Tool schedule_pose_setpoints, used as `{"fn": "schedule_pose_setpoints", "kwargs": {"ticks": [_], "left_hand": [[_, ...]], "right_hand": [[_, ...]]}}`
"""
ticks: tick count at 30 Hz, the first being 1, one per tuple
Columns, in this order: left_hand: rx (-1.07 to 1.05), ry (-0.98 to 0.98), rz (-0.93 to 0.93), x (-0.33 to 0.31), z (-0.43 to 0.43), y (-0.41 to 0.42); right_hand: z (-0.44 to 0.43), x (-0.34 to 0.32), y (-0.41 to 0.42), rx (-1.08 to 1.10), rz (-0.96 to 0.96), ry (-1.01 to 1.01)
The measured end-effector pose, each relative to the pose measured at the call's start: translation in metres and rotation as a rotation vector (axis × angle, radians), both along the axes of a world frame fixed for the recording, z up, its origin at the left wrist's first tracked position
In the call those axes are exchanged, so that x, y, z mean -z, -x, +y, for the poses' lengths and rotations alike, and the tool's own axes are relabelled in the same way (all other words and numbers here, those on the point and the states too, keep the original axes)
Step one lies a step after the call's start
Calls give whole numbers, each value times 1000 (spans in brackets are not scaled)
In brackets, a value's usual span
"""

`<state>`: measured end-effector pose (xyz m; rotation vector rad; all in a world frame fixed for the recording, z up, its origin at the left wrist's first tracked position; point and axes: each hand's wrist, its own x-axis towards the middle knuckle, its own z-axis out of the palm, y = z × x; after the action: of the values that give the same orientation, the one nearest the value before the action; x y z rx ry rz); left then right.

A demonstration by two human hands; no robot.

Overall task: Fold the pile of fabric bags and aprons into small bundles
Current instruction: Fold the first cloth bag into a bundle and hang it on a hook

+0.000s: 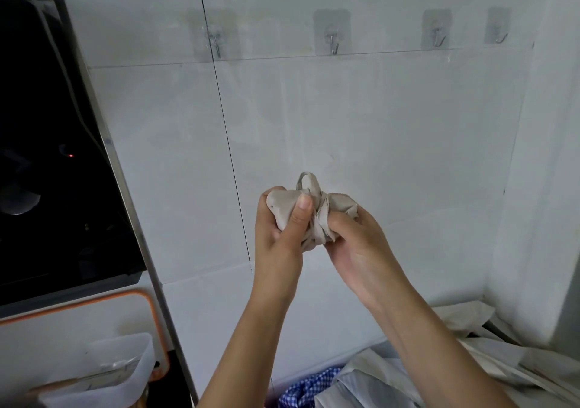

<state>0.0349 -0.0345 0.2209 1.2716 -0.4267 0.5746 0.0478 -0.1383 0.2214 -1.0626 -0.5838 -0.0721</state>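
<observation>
A small beige fabric bundle (pixel 314 208) is held up in front of the white tiled wall, with a loop of strap sticking out of its top. My left hand (pixel 279 235) grips its left side, thumb pressed on the front. My right hand (pixel 354 241) holds its right side from below, fingers curled into the cloth. Low at the right lies the pile of white fabric (pixel 439 373), with a blue checked cloth (pixel 309 387) at its left edge.
Several metal adhesive hooks (pixel 334 45) sit in a row high on the wall. A dark window (pixel 47 156) with a metal frame fills the left. Below it stand a white board with an orange rim (pixel 147 301) and a translucent plastic container (pixel 122 367).
</observation>
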Motion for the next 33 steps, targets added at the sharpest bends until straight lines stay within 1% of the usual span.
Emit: {"fn": "schedule_pose_setpoints", "kwargs": {"ticks": [5, 8, 11, 13, 17, 21, 23, 25, 26, 27, 29, 30, 31, 32, 33], "left_hand": [[-59, -18, -54, 1, -3, -1], [-130, -12, -85, 1, -5, -1], [-267, -11, -142, -1, -10, 1], [-306, -14, -158, -1, -13, 2], [-283, -10, -170, 0, -13, 4], [-260, -62, -153, -2, -9, 6], [-166, -63, -71, -7, -3, 4], [-10, -85, 18, -13, 9, -1], [66, -114, 29, -15, 16, -4], [97, -139, 29, -17, 25, -7], [59, -143, 56, -24, 40, -8], [15, -145, 66, -27, 48, -8], [3, -157, 62, -30, 54, -10], [25, -181, 66, -32, 58, -11], [47, -213, 59, -37, 64, -11]], "right_hand": [[6, 3, 8, -126, 54, -153], [12, 8, 10, -134, 61, -198], [21, 15, 15, -22, 62, -248], [27, 18, 15, 105, 24, -212], [36, 20, 12, 304, -47, -85], [31, 21, 9, 375, -188, -52], [29, 20, 9, 440, -252, 52], [25, 15, 10, 429, -271, 184], [20, 11, 10, 382, -280, 273], [13, 5, 8, 296, -286, 389], [-8, -11, 1, 96, -282, 699], [-20, -23, -3, 41, -293, 841], [-30, -35, -5, 54, -316, 928], [-39, -47, -8, 132, -352, 950], [-42, -62, -13, 236, -426, 929]]}}
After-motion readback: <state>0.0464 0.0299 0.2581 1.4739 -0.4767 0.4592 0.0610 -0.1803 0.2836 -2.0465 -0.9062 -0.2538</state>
